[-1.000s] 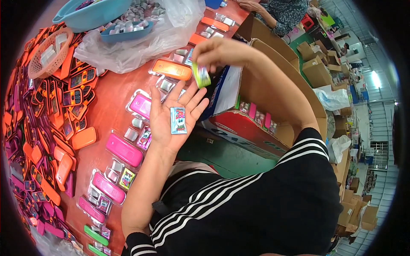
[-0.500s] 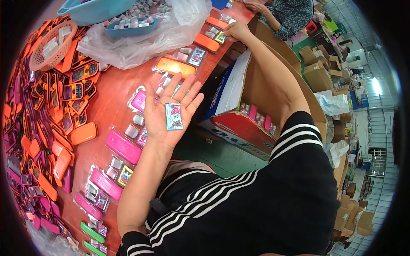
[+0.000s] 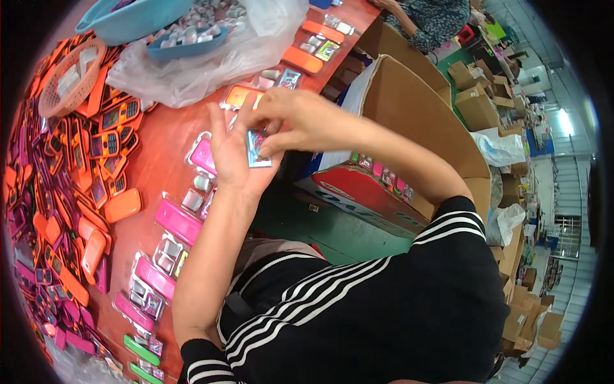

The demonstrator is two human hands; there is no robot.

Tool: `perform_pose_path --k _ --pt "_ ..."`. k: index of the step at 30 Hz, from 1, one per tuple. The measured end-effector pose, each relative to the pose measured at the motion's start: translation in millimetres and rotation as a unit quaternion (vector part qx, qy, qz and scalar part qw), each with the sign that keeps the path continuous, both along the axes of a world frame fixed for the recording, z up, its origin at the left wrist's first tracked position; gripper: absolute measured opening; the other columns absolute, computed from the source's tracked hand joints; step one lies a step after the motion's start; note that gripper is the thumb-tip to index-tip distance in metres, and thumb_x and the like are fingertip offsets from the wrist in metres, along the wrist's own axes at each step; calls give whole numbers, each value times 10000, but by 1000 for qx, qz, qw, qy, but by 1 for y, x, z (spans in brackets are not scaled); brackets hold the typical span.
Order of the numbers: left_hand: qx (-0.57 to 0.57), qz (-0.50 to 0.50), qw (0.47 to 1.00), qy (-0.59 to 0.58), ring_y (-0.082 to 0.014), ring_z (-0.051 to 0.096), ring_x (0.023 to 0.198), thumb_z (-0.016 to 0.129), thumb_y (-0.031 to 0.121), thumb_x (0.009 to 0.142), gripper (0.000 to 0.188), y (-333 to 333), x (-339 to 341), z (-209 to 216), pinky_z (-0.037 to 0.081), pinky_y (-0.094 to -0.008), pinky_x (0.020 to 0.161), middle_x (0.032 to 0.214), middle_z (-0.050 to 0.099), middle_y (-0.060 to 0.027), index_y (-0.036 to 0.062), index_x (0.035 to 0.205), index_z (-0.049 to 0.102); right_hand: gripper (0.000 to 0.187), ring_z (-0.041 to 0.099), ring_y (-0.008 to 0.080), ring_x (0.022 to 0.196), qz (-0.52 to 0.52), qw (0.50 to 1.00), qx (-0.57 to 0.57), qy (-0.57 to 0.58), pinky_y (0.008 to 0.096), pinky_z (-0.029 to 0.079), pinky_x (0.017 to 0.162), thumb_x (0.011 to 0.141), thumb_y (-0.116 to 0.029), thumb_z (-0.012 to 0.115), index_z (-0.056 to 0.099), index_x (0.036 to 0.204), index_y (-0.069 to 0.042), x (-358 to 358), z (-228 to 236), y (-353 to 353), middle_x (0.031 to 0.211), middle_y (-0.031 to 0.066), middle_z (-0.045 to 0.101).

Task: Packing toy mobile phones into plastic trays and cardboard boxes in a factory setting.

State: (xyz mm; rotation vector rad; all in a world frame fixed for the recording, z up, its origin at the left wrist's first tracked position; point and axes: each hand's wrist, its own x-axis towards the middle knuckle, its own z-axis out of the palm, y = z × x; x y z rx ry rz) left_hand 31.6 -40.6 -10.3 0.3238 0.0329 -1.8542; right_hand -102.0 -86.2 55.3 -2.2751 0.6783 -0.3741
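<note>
Leftward, orange and purple toy phones (image 3: 93,244) lie heaped on a red table (image 3: 150,168); to their right, the left hand (image 3: 231,160) is held palm up, its visible fingers apart, a small blue packet (image 3: 254,152) lying on the palm; the right hand (image 3: 293,120) bends over it, thumb against the packet, whether pinching it one cannot tell; its forearm (image 3: 390,146) stretches across a cardboard carton (image 3: 409,89).

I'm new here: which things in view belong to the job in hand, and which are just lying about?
Seemingly part of the job:
blue sachet
left hand, under the sachet
right hand, over it
row of toy packs

Probably just lying about:
white bag at far right
cardboard boxes in the background
</note>
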Motion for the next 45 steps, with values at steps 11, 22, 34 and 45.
perform_pose_path --k 11,22,34,45 --pt "-283 86 611 -734 -282 355 1259 459 304 919 446 -52 85 -16 314 -408 1018 1355 396 -117 86 1306 413 270 586 88 687 -317 910 221 -149 206 464 570 828 -177 611 583 1045 -18 -51 -4 -82 836 41 630" --pt "-399 -63 132 -905 -281 177 1346 362 301 923 480 -68 125 -47 115 -422 1104 1445 258 -59 132 1370 317 177 657 161 612 -589 801 -45 98 302 524 656 783 -235 578 689 853 -116 -199 -66 -309 744 62 679" --pt "-387 -61 116 -913 -260 187 1344 381 316 912 488 -67 126 -45 114 -412 1109 1448 253 -42 140 1364 327 269 599 256 992 -570 775 -83 260 367 483 831 738 -330 606 681 981 -242 -184 -77 -317 1065 68 630" --pt "-387 -63 127 -911 -258 192 1342 402 332 902 498 -69 125 -43 122 -409 1107 1444 261 -35 157 1363 332 397 606 261 951 -326 808 -93 481 373 485 776 846 -311 506 504 1240 -264 -211 -103 -356 1008 85 638"
